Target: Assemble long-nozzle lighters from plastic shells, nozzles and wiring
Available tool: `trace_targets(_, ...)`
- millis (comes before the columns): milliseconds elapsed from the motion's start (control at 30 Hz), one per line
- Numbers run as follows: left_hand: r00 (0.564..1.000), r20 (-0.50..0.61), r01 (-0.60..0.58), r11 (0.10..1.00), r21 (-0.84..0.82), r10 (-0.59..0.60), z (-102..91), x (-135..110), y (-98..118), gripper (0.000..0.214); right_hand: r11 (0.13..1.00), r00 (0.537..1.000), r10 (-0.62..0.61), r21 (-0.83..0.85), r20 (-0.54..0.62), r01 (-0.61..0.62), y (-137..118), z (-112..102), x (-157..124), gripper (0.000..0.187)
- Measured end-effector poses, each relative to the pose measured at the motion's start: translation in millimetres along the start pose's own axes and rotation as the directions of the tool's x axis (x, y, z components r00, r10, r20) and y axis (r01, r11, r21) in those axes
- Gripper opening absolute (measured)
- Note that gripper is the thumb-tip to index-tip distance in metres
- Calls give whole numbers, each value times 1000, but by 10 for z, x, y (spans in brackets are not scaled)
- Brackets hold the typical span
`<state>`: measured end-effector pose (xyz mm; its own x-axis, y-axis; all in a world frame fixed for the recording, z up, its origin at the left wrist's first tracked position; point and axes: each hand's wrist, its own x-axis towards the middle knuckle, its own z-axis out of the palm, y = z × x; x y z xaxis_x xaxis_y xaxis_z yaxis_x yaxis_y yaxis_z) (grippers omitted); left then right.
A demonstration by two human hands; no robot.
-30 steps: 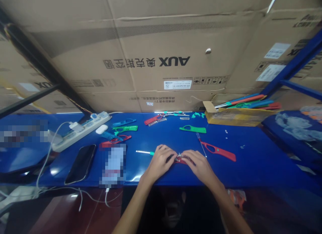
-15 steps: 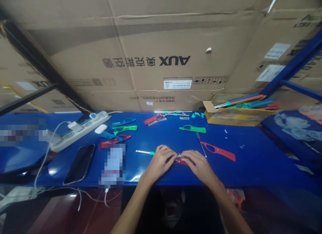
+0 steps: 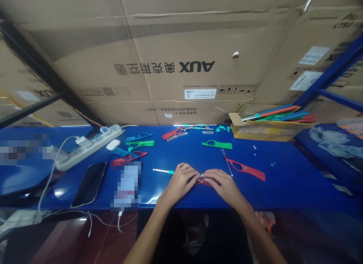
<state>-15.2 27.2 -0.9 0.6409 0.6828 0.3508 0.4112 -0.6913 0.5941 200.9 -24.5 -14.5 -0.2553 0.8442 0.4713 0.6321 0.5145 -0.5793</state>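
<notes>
gripping a red casing (image 3: 205,182) between left hand (image 3: 182,180) and right hand (image 3: 222,183), blue tabletop (image 3: 181,152), cardboard (image 3: 170,44) behind

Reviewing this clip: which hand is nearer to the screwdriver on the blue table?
The right. The screwdriver lies just beyond and to the right of the right hand; the left hand is farther off, on the other side of the red casing.

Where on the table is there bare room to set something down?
In front of the red casing beside the screwdriver, right of the right hand, the table is bare; so is the patch between the metal tube and the back red casing. Crowded: around the power strip and phones, and between right and left hand.
</notes>
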Motion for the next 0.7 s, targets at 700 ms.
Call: trace_targets(700,996,-84,11,998,69,-5,-8,-19,-14,19,999,998,44,12,46,-44,-56,-7,41,15)
